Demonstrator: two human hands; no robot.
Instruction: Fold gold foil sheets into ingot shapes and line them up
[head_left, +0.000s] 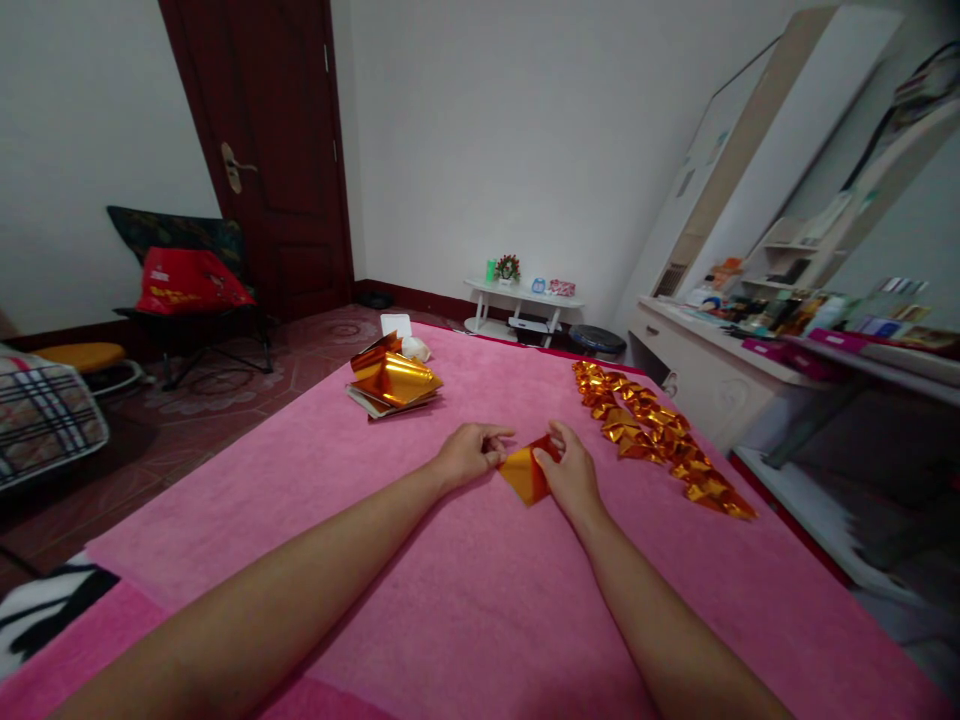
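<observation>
A sheet of gold foil paper [525, 478], partly folded, lies in front of me on the pink cloth [420, 560]. My right hand [571, 470] grips its right side, thumb on top and fingers at the far edge. At the paper's left corner is my left hand [471, 453], its fingers stretched out and the tips close to or touching the edge. Beyond the left hand sits a stack of gold foil sheets [396, 380], the top ones curling up. Rows of folded gold foil pieces [652, 425] run along the right side of the cloth.
Behind the stack are a white box [396, 325] and a crumpled white wad [415, 349]. A cluttered dresser [697, 350] stands at right, a low white table [517, 292] by the far wall. A chair holds a red bag [191, 280] at left, near the dark red door [277, 150].
</observation>
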